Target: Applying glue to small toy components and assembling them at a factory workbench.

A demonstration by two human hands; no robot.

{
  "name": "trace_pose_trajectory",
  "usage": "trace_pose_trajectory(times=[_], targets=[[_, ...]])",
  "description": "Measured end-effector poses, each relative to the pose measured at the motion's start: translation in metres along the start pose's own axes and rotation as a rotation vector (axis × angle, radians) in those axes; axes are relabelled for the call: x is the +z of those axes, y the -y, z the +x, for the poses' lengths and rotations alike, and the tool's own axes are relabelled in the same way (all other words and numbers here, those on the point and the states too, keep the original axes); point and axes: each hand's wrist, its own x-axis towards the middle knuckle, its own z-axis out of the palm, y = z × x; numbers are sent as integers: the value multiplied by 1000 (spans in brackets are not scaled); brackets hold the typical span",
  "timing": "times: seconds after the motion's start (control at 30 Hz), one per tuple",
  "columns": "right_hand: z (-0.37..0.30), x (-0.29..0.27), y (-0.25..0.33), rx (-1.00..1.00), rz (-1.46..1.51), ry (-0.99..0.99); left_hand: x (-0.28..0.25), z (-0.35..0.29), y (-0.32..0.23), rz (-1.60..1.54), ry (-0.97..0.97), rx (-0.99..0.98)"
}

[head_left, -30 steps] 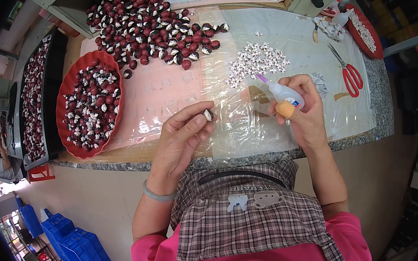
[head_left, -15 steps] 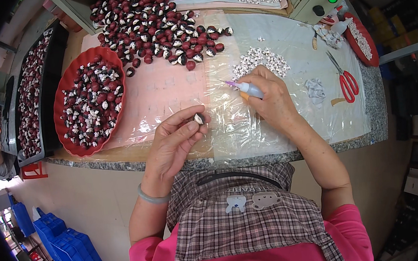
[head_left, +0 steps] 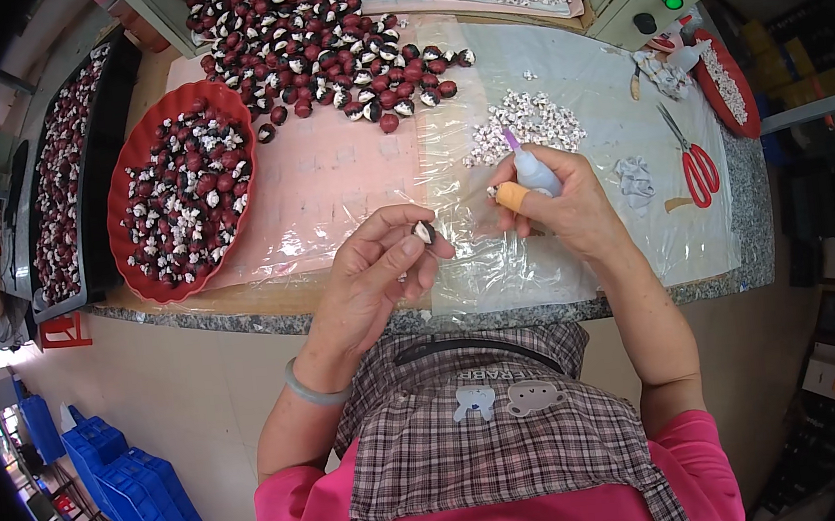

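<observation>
Between its thumb and fingers, my left hand (head_left: pixel 378 262) grips a small ball (head_left: pixel 424 232), dark with a white patch facing up. To the right, my right hand (head_left: pixel 558 202) holds a squeeze bottle (head_left: pixel 536 171) with a purple tip pointing up and away. An orange-yellow cover wraps a digit of that hand, and a tiny white piece (head_left: pixel 492 191) shows at its pinched tips. Just beyond is a loose spread of small white pieces (head_left: pixel 530 127). A big heap of red, black and white balls (head_left: pixel 317 54) lies at the far left of the table.
A red scalloped bowl (head_left: pixel 118 224) and a black tray (head_left: pixel 86 267) of balls with white pieces are at left. Red-handled scissors (head_left: pixel 700 175), a crumpled wad (head_left: pixel 635 182) and a red dish (head_left: pixel 748 118) are at right. A metal box (head_left: pixel 661 24) with lit buttons stands behind.
My right hand has drawn back from the white pieces, the bottle's tip swinging from leftward to upward, and a white piece now shows at its fingertips. My left hand has shifted slightly right with the ball.
</observation>
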Motion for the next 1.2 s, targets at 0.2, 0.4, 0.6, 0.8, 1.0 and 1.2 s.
trace_pose_trajectory(times=[0.2,0.4,0.6,0.8,1.0,1.2], targets=[[-21,12,-7,-89,149,24,21,3,5,167,-10,5],[-27,17,-14,-106,162,41,20,4,11,226,17,1],[-33,21,-13,-84,123,25,22,3,13,293,11,11],[-33,23,-18,-54,125,8,27,2,11,402,-18,6],[-34,26,-19,-60,71,-18,28,1,12,514,-20,32],[-37,33,-28,-138,-50,-67,32,0,15,868,-68,137]])
